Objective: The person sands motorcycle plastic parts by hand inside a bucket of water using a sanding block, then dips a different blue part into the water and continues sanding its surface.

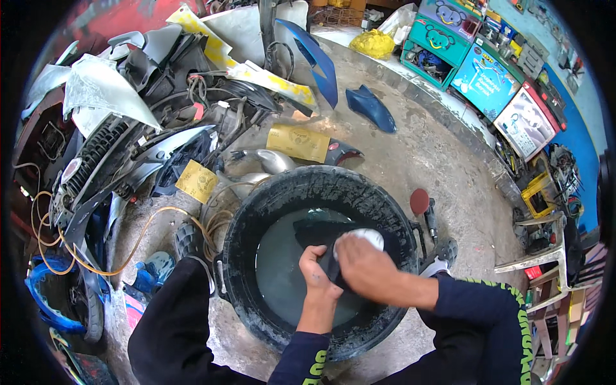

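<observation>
Holding dark panel (323, 234) inside tub (241, 256) rim | LH (317, 277) gripping edge, RH (366, 266) clutching white thing (371, 238) | prob light/stiff, slick tbh, hold edges

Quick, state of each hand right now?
Left hand: closed on a dark part, holding it over the tub.
Right hand: curled against a white thing; whether gripping it cannot be told.

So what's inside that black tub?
Cloudy greyish liquid. Above it, the left hand grips a dark piece and the right hand holds something white. The bottom of the tub is hidden, so anything there can't be seen.
</observation>
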Demonstrator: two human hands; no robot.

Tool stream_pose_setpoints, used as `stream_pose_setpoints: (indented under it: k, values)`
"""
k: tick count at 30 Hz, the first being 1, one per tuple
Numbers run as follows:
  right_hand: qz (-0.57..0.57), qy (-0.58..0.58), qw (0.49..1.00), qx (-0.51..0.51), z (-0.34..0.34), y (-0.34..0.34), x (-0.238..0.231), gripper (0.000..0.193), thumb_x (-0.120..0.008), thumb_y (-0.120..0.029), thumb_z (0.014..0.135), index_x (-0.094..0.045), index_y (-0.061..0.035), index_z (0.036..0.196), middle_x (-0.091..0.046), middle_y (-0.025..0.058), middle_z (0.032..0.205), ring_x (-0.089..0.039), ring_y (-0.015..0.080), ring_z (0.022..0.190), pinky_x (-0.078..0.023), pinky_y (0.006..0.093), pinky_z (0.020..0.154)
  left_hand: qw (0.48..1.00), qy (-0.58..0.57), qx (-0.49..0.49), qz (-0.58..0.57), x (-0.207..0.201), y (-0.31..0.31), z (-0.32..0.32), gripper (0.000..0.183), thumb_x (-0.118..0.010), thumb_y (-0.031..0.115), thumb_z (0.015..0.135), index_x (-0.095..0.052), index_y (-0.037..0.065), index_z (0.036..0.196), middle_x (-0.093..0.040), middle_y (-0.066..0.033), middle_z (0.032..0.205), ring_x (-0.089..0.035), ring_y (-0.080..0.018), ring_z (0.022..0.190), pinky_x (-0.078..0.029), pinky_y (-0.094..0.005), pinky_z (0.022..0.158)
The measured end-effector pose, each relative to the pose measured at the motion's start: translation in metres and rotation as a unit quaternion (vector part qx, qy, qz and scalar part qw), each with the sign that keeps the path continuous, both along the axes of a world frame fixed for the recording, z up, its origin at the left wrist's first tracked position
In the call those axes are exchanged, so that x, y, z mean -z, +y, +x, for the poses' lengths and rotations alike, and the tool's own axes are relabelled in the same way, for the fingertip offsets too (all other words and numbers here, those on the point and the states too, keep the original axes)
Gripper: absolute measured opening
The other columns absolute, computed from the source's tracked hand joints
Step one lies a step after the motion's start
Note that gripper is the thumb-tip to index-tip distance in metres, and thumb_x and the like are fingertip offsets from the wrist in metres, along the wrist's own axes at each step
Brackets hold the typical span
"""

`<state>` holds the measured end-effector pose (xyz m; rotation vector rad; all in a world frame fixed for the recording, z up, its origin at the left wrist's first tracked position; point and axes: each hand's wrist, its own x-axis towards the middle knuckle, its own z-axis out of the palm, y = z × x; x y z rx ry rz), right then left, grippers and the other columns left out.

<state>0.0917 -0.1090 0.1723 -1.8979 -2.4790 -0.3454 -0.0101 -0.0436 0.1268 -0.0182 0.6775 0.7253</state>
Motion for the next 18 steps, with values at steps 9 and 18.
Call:
stream_pose_setpoints:
  k: [9, 18]
  values:
    - [-0.039, -0.14, 0.989, 0.004, -0.018, 0.0, -0.031, 0.049, -0.055, -0.018, 0.081, -0.061, 0.0157, 0.116, -0.065, 0.0306, 0.115, -0.064, 0.0375, 0.11, -0.048, 0.0421, 0.099, 0.999, -0.02, -0.022, -0.011, -0.004, 0.007, 0.005, 0.019, -0.058, 0.027, 0.079, -0.06, 0.009, 0.084, -0.066, -0.0083, 0.09, -0.063, -0.0251, 0.085, -0.052, -0.0391, 0.087]
    - [-0.002, -0.114, 0.993, -0.029, -0.021, -0.019, -0.026, 0.051, -0.055, -0.018, 0.081, -0.059, 0.0162, 0.12, -0.063, 0.0308, 0.121, -0.062, 0.0393, 0.115, -0.047, 0.0434, 0.102, 0.999, -0.047, 0.013, 0.004, 0.001, 0.012, 0.003, 0.029, -0.053, 0.025, 0.083, -0.067, 0.003, 0.094, -0.072, -0.0135, 0.095, -0.069, -0.029, 0.087, -0.054, -0.0405, 0.088]
